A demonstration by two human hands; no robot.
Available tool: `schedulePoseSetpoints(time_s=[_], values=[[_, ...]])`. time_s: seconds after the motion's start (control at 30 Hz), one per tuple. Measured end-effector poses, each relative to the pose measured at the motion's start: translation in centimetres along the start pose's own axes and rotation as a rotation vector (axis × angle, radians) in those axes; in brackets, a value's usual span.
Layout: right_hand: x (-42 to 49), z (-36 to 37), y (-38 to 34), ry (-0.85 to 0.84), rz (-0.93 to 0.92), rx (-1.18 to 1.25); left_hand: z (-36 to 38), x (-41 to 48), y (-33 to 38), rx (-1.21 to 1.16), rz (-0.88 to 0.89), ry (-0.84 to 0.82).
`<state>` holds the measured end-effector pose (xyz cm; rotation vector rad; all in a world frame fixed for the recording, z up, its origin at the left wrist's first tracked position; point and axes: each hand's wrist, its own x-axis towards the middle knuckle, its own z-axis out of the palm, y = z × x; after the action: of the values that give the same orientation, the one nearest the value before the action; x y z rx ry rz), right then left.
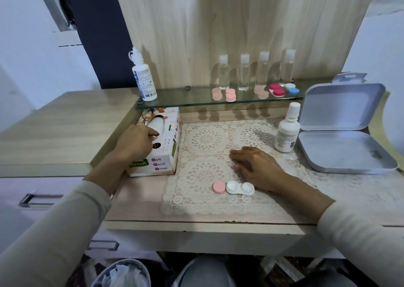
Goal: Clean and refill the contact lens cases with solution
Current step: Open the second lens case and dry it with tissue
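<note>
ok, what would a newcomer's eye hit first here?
The left hand sits at the slot of the tissue box, left of the lace mat. At the mat's front, an open white lens case with a pink cap beside it, by the right hand. Four clear bottles line the glass shelf.

Lace doily (205, 142) lies on the wooden desk (65, 122), with an open metal tin (347, 151) (lid hinged upright) at its right, a glass shelf (185, 99) behind, and a waste bin (140, 265) below.
</note>
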<state>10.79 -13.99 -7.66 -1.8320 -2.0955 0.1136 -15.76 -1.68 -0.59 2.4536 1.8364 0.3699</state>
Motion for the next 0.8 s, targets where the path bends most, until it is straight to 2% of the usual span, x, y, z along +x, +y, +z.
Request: schedulePoseSetpoints(time_s=[0.17,0.33,0.8], values=[[0.0,0.0,-0.1,0.000,-0.010,-0.001,-0.4,1.7,-0.1,0.039,-0.017,-0.050],[0.1,0.0,0.0,-0.003,-0.006,0.009,-0.6,3.1,0.1,0.150,0.027,-0.195],[0.1,0.4,0.3,0.019,0.005,0.040,0.2,3.2,-0.5,0.109,0.031,-0.105]])
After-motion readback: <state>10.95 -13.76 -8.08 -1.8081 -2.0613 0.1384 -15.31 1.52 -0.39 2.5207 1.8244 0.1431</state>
